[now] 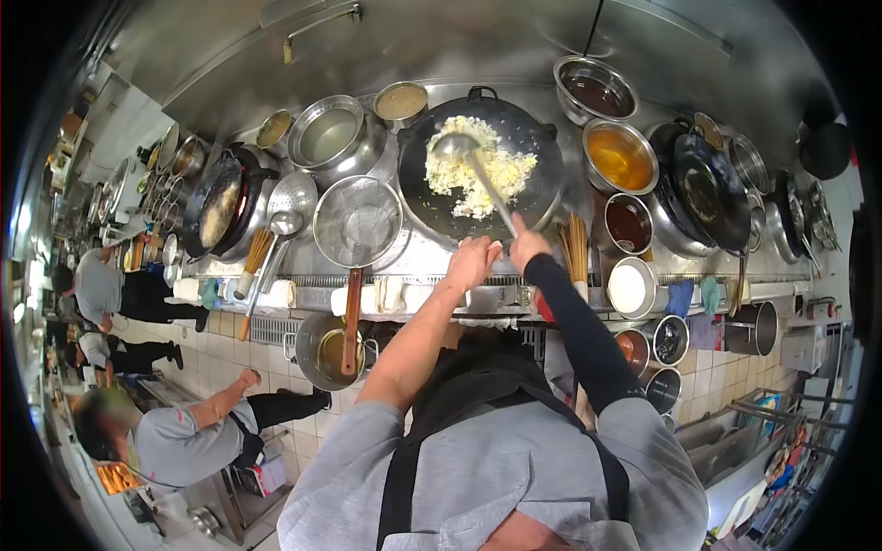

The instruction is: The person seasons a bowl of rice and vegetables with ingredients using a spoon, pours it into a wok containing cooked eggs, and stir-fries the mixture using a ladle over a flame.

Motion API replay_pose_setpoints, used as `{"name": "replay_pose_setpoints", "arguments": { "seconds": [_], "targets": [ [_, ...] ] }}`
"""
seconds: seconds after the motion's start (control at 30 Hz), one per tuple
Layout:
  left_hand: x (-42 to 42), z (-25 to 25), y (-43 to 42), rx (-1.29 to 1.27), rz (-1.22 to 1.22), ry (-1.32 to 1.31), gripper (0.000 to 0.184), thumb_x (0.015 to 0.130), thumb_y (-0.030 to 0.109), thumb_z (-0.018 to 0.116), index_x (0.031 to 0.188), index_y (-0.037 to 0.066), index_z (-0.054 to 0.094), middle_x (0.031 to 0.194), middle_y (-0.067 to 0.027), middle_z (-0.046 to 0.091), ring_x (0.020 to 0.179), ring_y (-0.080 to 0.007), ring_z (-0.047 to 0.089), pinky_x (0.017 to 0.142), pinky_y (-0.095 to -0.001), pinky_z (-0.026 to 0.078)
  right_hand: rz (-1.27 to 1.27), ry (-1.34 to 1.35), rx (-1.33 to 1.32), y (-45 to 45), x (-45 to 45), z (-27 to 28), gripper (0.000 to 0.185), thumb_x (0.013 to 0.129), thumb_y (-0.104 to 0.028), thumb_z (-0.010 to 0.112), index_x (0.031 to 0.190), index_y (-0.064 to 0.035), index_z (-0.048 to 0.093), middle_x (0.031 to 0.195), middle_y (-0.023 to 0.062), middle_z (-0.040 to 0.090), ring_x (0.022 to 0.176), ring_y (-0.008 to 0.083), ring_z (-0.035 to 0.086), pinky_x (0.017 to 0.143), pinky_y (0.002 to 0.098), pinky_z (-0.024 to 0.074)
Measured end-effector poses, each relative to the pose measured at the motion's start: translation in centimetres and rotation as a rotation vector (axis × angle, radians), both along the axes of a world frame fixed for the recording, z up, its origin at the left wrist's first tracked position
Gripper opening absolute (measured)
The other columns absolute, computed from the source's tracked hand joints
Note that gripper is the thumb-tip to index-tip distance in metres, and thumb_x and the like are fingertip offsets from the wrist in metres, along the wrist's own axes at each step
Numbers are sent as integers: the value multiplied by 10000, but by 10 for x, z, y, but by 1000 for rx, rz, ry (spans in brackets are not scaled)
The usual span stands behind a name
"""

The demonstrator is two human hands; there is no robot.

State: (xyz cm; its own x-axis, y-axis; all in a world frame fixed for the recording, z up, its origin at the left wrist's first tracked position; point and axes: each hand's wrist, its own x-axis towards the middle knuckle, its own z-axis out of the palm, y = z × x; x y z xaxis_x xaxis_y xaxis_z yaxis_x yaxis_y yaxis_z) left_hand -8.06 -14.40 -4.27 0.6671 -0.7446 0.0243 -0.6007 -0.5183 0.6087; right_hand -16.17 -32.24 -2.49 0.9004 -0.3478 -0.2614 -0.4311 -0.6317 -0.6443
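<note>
A large black wok point(542, 174) sits on the range in front of me, holding a heap of fried rice with egg point(505, 173). My right hand point(528, 244) is closed round the handle of a ladle point(455, 145), whose bowl rests over the far left part of the rice and looks blurred. At the near edge of the wok, the fingers of my left hand point(473, 261) curl down on its rim; the exact grip is partly hidden. Just left of the wok lies a wire mesh strainer point(358, 220) with a wooden handle.
Metal bowls of liquid stand on both sides, including one of amber liquid point(617, 158) and a pot of cloudy liquid point(326, 136). A bamboo brush point(577, 243) is right of my hands. Another wok point(712, 188) stands farther right. A co-worker point(184, 436) is behind at left.
</note>
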Motion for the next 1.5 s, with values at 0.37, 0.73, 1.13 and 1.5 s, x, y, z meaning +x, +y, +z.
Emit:
{"name": "replay_pose_setpoints", "arguments": {
  "seconds": [0.37, 0.73, 1.13, 1.5],
  "targets": [
    [-56, 128, 40, -138, 30, 11, 362, 1051, 333, 610, 911, 1, 643, 848, -250, 685, 865, -488, 640, 791, -567, 501, 146, 201, 276, -41, -215, 225, 655, 993, -82, 628, 1609, -57, 405, 1035, 181, 720, 938, 310, 699, 858, 413, 545],
    [-133, 23, 97, 156, -171, 94, 315, 966, 314, 714, 1017, 17, 623, 897, -265, 689, 886, -474, 677, 811, -578, 545, 65, -85, 42, -13, -170, 123, 601, 962, -157, 665, 1518, -9, 492, 1099, 320, 705, 1016, 449, 717, 918, 463, 550],
    [-75, 5, 62, 118, -105, 91, 401, 1082, 397, 530, 1076, 6, 619, 956, -317, 694, 938, -516, 665, 869, -593, 520, 21, -158, -30, -20, -133, 89, 507, 946, -203, 683, 1387, 30, 593, 1050, 322, 715, 981, 488, 703, 873, 482, 558],
    [10, 10, 14, 35, -74, 9, 370, 1076, 395, 560, 1001, 40, 633, 977, -238, 728, 999, -450, 648, 866, -555, 502, 172, 1, -103, -54, -173, 124, 502, 932, -180, 681, 1383, 19, 588, 1016, 324, 714, 1005, 485, 702, 882, 520, 563]
  ]
}}
